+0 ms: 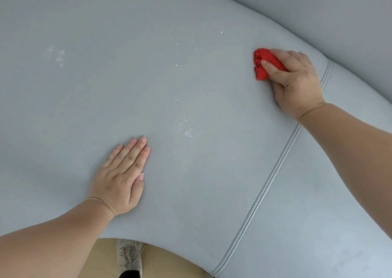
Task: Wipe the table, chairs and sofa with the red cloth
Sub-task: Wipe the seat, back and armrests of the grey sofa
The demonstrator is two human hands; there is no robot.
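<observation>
Near the back edge of the grey sofa [191, 91] seat, right hand [297, 80] grips the bunched red cloth [262, 65], pressed down just left of the piped seam [273, 171]. Wide bare cushion stretches leftward. Left hand [121, 178] rests flat near the front edge, fingers straight, holding nothing. Shoe [129, 256] on tan floor below.

Head camera, steeply down, close over sofa [148, 76]

Legible text: none. Checked sofa [148, 76] upholstery, red cloth [259, 73], shoe [129, 254] at sofa front edge: no lettering, label, brand mark, number or sign readable on any.
</observation>
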